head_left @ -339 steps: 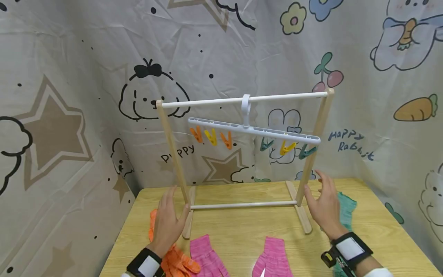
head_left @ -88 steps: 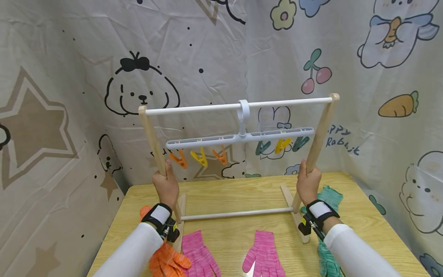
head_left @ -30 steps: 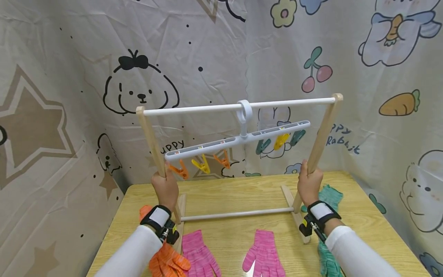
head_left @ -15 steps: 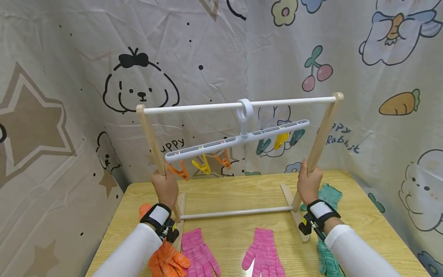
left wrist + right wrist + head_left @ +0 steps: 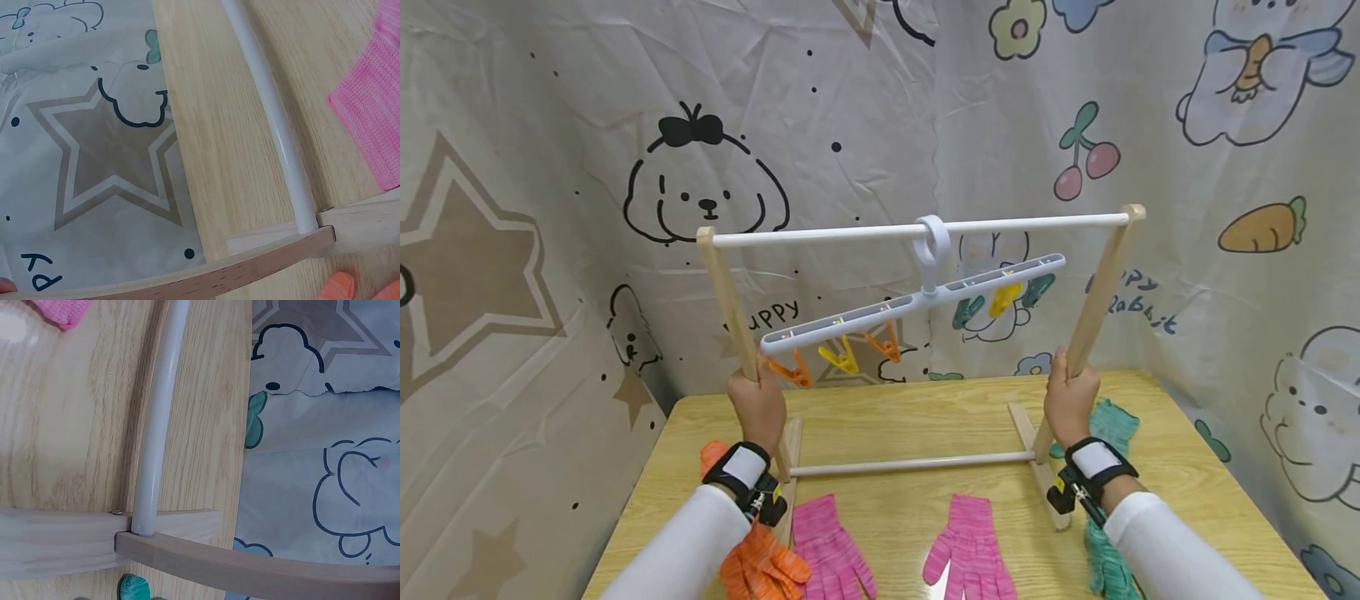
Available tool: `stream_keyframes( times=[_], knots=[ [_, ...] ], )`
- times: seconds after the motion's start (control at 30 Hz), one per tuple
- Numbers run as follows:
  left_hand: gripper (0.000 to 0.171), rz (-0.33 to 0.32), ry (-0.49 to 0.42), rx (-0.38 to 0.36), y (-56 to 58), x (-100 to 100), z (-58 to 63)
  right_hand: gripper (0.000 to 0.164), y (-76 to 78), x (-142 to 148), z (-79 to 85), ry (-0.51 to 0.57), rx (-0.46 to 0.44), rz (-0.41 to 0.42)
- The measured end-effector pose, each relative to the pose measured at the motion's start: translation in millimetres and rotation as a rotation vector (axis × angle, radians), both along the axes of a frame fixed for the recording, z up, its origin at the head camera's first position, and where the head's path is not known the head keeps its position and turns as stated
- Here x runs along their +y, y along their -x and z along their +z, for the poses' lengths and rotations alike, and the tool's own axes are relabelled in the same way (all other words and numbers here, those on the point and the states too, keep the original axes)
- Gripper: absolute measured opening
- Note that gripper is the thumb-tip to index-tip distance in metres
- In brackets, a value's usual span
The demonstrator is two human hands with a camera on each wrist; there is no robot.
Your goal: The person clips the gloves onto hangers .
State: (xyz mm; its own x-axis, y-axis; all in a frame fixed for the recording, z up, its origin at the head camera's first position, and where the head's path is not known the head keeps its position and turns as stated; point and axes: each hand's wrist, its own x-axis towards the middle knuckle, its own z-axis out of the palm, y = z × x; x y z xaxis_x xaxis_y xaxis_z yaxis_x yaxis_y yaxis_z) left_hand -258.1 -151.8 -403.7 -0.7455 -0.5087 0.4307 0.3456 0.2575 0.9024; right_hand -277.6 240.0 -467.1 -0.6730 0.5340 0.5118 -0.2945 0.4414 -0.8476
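A small drying rack with wooden posts and white rods stands on the table. My left hand (image 5: 760, 412) grips its left post (image 5: 727, 304), and my right hand (image 5: 1070, 402) grips the right post (image 5: 1103, 292). From the white top rod (image 5: 820, 236) hangs a pale clip hanger (image 5: 880, 315), slanted with its left end lower in the head view. Orange and yellow clothespins (image 5: 841, 358) dangle on its left half, green and yellow ones (image 5: 1003, 298) on its right. In the left wrist view the lower rod (image 5: 281, 134) meets the left post; just a fingertip shows at the edge.
Two pink gloves (image 5: 831, 546) (image 5: 972, 546) lie on the table (image 5: 895, 421) in front of the rack. Orange gloves (image 5: 760, 562) lie at the left under my forearm, green gloves (image 5: 1112, 425) at the right. A printed cloth (image 5: 865, 100) stands behind and at the sides.
Earlier my hands were open beside the posts; since then they have taken hold of them. The hanger has swung, its left end dropping and right end rising in view. The hands stay put lately.
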Motion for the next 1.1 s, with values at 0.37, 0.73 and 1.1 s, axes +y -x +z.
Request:
stream_keyframes(
  times=[0.37,0.73,1.1],
  knots=[
    [0.044,0.0,-0.016,-0.036,-2.3,0,1.5,0.041,-4.6,-1,1.3,-0.006,-0.018,-0.003],
    [0.042,0.022,0.004,-0.08,18.3,-10,-27.2,0.045,-6.5,1,-0.6,-0.002,-0.014,0.001],
    [0.044,-0.005,-0.01,-0.072,19.7,-14,-27.6,0.045,-3.8,1,-0.9,-0.006,-0.03,0.027]
  ],
)
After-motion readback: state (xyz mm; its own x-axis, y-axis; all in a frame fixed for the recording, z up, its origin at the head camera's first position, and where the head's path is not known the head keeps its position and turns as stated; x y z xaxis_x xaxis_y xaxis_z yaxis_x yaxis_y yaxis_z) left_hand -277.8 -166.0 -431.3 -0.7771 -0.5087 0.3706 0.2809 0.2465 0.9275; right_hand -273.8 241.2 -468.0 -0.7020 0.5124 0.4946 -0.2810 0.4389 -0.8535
